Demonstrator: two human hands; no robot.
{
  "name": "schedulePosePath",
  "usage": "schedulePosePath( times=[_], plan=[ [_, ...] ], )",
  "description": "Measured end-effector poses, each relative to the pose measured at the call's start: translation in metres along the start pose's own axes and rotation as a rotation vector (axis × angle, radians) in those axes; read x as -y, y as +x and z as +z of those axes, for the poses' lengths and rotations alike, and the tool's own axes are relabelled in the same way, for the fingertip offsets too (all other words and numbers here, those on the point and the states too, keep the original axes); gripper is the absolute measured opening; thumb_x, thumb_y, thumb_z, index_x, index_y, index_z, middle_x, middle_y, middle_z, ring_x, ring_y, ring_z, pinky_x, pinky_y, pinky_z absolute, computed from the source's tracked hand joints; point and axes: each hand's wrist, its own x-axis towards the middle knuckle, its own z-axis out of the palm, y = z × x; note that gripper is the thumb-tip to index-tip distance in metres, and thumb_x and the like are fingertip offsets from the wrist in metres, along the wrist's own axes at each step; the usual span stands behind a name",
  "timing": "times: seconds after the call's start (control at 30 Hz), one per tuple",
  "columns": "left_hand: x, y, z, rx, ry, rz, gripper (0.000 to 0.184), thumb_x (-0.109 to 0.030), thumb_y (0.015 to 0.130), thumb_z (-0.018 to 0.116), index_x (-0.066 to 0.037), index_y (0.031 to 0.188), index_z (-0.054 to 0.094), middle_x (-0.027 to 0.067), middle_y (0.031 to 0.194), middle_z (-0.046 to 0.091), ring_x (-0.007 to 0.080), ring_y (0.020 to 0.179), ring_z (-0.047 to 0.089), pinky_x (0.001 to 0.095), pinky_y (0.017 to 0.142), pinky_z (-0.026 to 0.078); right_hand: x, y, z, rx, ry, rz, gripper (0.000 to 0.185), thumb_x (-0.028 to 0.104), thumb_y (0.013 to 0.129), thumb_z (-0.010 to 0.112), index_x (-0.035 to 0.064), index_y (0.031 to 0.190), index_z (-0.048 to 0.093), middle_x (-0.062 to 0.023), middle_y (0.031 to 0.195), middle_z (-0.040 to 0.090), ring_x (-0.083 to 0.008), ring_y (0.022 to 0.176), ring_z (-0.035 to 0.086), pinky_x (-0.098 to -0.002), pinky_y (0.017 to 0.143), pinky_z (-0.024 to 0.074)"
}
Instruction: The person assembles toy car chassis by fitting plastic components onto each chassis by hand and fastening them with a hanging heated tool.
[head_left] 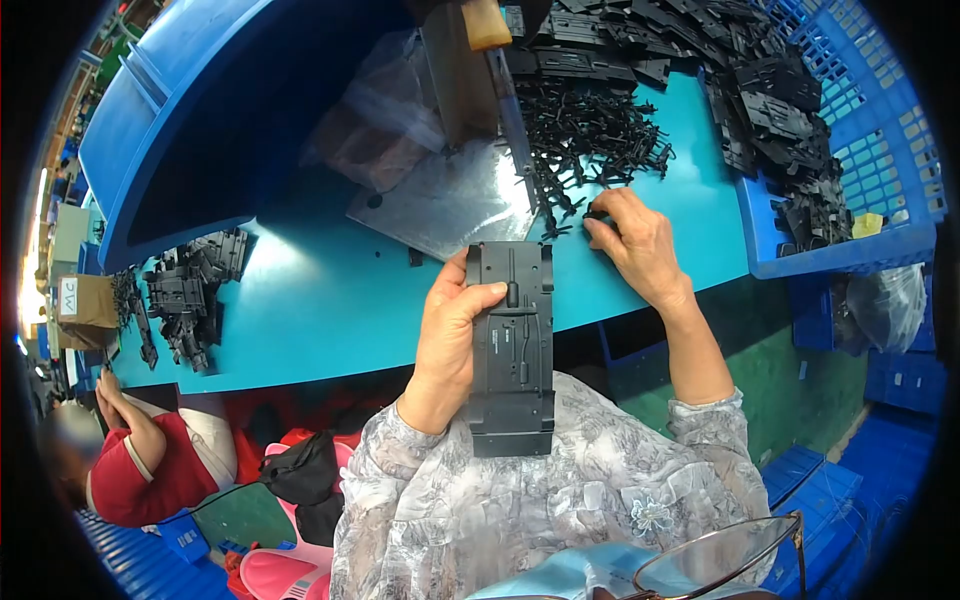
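Note:
My left hand (447,325) grips a long black plastic panel (512,370) by its left edge, thumb lying on its face. The panel stands upright in view, in front of my body, with raised ribs and a slender rod-like piece along its middle. To the right, my right hand (640,245) is closed, thumb and index finger pinching a small black plastic part (597,213) whose shape is mostly hidden. Just beyond those fingers lies a loose heap of small black branched plastic parts (600,135) on the turquoise table (330,320).
A blue crate (860,255) full of black panels stands at right, and more panels (580,65) lie at the back. A large blue bin (150,130) leans over the left. Panels (185,295) are stacked at left. A seated person in red (150,465) is at lower left.

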Motion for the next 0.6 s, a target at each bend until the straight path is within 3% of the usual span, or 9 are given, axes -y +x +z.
schedulePosePath(
  times=[0.07, 0.17, 0.23, 0.33, 0.43, 0.47, 0.6],
  plan=[
    [0.001, 0.002, -0.001, 0.012, -0.021, -0.001, 0.039, 0.007, 0.075, 0.051, 0.002, 0.113, 0.044, 0.0165, 0.101, 0.058, 0.0246, 0.084, 0.064, 0.0354, 0.074, 0.056, 0.001, 0.000, 0.002, -0.060, 0.130, 0.009, 0.014, 0.003, 0.077, 0.062, -0.0004, 0.089, 0.056, -0.0131, 0.087, 0.056, -0.0217, 0.063, 0.062, -0.0311, 0.055, 0.0486],
    [0.003, 0.003, -0.002, 0.007, -0.009, 0.004, 0.039, 0.007, 0.075, 0.050, 0.002, 0.113, 0.044, 0.0166, 0.101, 0.058, 0.0244, 0.084, 0.064, 0.0349, 0.073, 0.056, 0.014, -0.001, 0.000, -0.118, 0.355, 0.038, 0.018, -0.004, 0.075, 0.061, -0.0032, 0.092, 0.057, -0.0117, 0.087, 0.057, -0.0188, 0.063, 0.061, -0.0279, 0.054, 0.0492],
    [0.001, 0.001, 0.003, -0.008, 0.021, 0.002, 0.039, 0.007, 0.075, 0.051, 0.002, 0.114, 0.043, 0.0142, 0.098, 0.058, 0.0196, 0.081, 0.063, 0.0305, 0.071, 0.055, 0.020, -0.003, -0.002, -0.129, 0.453, 0.045, 0.018, -0.005, 0.075, 0.062, -0.0045, 0.092, 0.057, -0.0114, 0.088, 0.057, -0.0175, 0.063, 0.061, -0.0266, 0.054, 0.0493],
    [0.002, 0.003, 0.007, 0.000, 0.058, 0.001, 0.040, 0.006, 0.076, 0.051, 0.002, 0.114, 0.042, 0.0125, 0.096, 0.059, 0.0167, 0.079, 0.063, 0.0279, 0.069, 0.054, 0.025, -0.008, -0.002, -0.136, 0.359, -0.062, 0.016, 0.001, 0.076, 0.064, -0.0035, 0.091, 0.060, -0.0113, 0.088, 0.058, -0.0158, 0.063, 0.059, -0.0247, 0.054, 0.0491],
    [0.004, 0.005, 0.007, 0.013, 0.088, 0.005, 0.040, 0.006, 0.076, 0.052, 0.002, 0.115, 0.042, 0.0111, 0.095, 0.059, 0.0155, 0.078, 0.062, 0.0266, 0.068, 0.053, 0.039, -0.006, 0.000, -0.285, -0.043, -0.294, 0.019, 0.000, 0.071, 0.067, -0.0008, 0.089, 0.061, -0.0101, 0.081, 0.059, -0.0211, 0.064, 0.059, -0.0268, 0.052, 0.0478],
    [0.005, 0.006, 0.006, 0.015, 0.098, 0.005, 0.040, 0.006, 0.076, 0.052, 0.002, 0.115, 0.043, 0.0105, 0.095, 0.060, 0.0151, 0.077, 0.062, 0.0261, 0.068, 0.053, 0.044, -0.007, 0.004, -0.323, -0.082, -0.301, 0.022, 0.001, 0.066, 0.069, 0.0023, 0.086, 0.061, -0.0077, 0.077, 0.059, -0.0221, 0.063, 0.057, -0.0300, 0.052, 0.0433],
    [0.008, 0.006, 0.008, 0.004, 0.156, 0.049, 0.038, 0.007, 0.076, 0.052, 0.001, 0.113, 0.045, 0.0068, 0.095, 0.059, 0.0115, 0.079, 0.060, 0.0232, 0.070, 0.050, 0.051, -0.005, 0.017, -0.362, -0.314, -0.494, 0.019, 0.010, 0.068, 0.064, 0.0052, 0.086, 0.061, -0.0013, 0.076, 0.057, -0.0163, 0.060, 0.047, -0.0301, 0.055, 0.0325]
  ],
)
